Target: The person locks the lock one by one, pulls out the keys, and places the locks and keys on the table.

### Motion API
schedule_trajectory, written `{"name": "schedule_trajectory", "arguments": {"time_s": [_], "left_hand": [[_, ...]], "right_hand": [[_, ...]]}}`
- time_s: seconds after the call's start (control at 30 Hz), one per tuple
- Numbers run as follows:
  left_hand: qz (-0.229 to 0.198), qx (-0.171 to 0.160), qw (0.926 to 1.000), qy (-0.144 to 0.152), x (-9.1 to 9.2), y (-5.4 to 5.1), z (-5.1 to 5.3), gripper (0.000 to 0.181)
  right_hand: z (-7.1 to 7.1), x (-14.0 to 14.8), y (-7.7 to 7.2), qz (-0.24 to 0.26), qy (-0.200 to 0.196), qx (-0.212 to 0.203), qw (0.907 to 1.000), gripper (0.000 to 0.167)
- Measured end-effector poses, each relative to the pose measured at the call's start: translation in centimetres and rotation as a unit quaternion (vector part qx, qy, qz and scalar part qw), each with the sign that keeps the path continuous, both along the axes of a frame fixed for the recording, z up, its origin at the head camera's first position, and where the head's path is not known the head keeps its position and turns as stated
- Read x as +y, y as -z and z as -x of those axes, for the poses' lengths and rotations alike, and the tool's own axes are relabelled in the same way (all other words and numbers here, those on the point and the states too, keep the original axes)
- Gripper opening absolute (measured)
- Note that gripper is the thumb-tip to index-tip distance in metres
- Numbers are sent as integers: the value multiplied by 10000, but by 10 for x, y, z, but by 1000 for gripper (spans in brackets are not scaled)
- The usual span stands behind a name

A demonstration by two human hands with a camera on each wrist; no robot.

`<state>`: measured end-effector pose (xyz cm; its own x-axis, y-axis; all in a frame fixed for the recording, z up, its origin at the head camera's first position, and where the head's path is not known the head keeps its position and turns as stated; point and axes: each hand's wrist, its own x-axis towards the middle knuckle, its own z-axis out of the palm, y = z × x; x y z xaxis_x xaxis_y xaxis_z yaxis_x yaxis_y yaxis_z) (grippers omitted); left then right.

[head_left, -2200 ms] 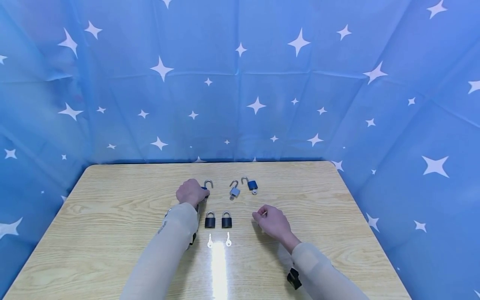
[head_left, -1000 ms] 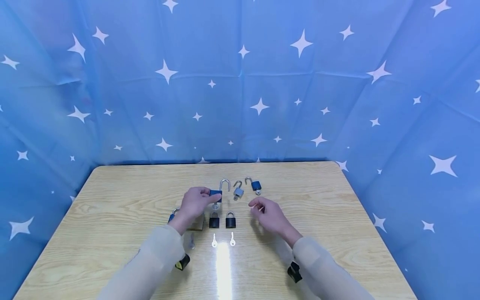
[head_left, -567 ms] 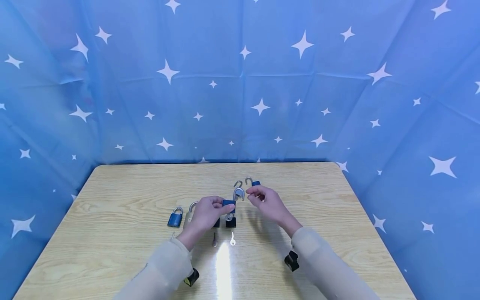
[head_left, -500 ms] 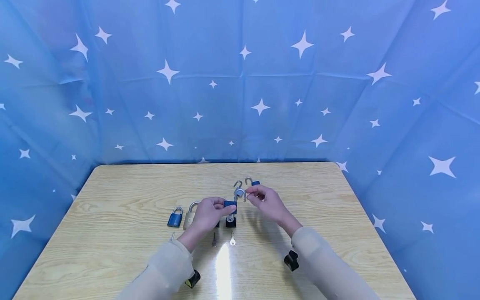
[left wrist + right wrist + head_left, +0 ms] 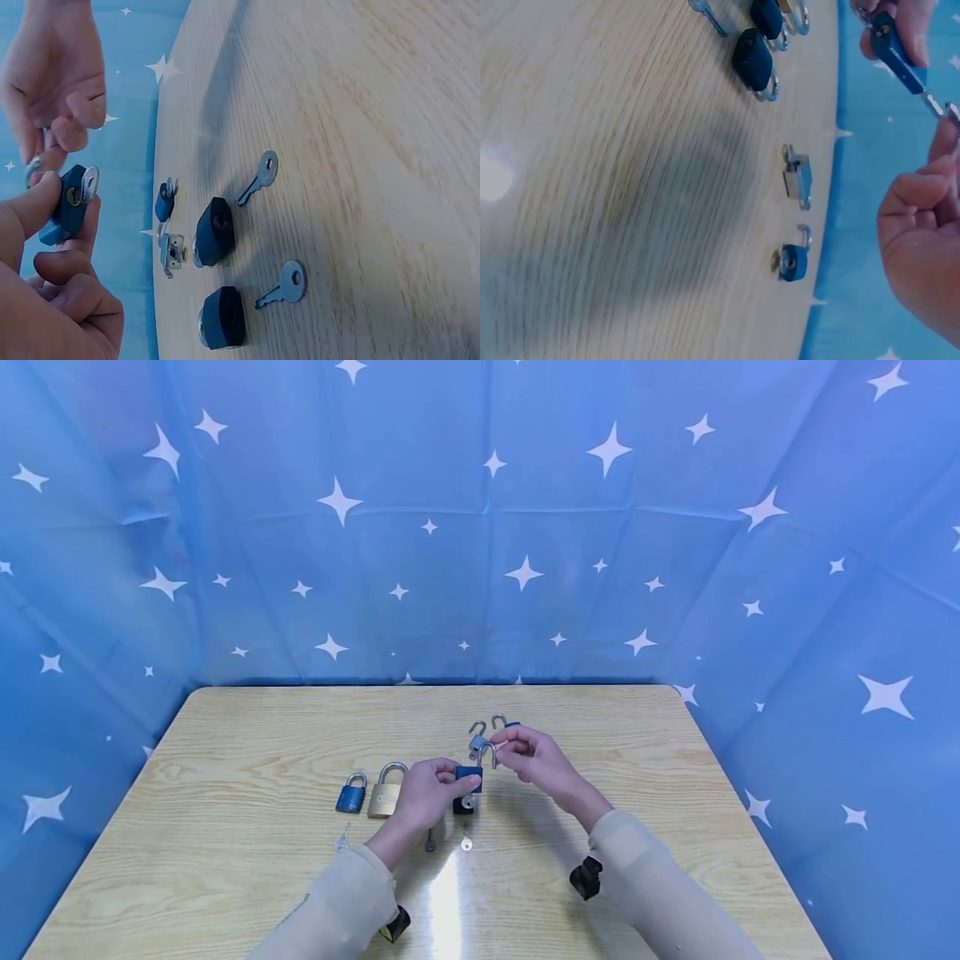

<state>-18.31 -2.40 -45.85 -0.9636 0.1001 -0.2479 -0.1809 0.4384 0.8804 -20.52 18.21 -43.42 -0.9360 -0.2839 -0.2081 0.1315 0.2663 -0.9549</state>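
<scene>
My left hand [image 5: 427, 792] holds a blue padlock [image 5: 469, 778] above the table by its body, between thumb and fingers. Its shackle stands up, swung open. In the left wrist view a key [image 5: 91, 182] sits in the bottom of the lock. The right hand [image 5: 543, 764] has its thumb and index finger at the shackle and appears to pinch it; the right wrist view shows a fingertip against the metal. Below the held lock are two closed black padlocks, one [image 5: 215, 232] and another [image 5: 223, 319], each with a key [image 5: 283, 285] lying in front.
Behind the hands lie an unlocked silver padlock [image 5: 798, 177] and an unlocked blue padlock [image 5: 793, 262], keys inserted. To the left are a closed blue padlock [image 5: 350, 797], a brass padlock [image 5: 384, 800] and a loose key [image 5: 342, 837]. A starred blue curtain [image 5: 480, 568] hangs behind the table.
The left hand has picked the blue padlock up from the back of the table and brought it rightward and nearer. The right hand has moved in to its shackle.
</scene>
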Motion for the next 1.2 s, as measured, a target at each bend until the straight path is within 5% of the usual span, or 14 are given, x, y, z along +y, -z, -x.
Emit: {"name": "schedule_trajectory", "arguments": {"time_s": [0.23,0.6,0.9,1.2], "left_hand": [[-49,98,9999,99,3,0,-2,47],[-48,288,9995,122,7,1,-4,39],[-150,229,9995,177,8,6,-5,46],[-545,-78,9977,395,8,9,-8,40]], "right_hand": [[0,-9,-4,-450,-159,660,9967,30],[-3,-29,-9,-1630,126,1605,9734,17],[-2,-33,-4,-1526,514,1499,9755,5],[-2,-32,-4,-1615,446,1454,9751,6]]}}
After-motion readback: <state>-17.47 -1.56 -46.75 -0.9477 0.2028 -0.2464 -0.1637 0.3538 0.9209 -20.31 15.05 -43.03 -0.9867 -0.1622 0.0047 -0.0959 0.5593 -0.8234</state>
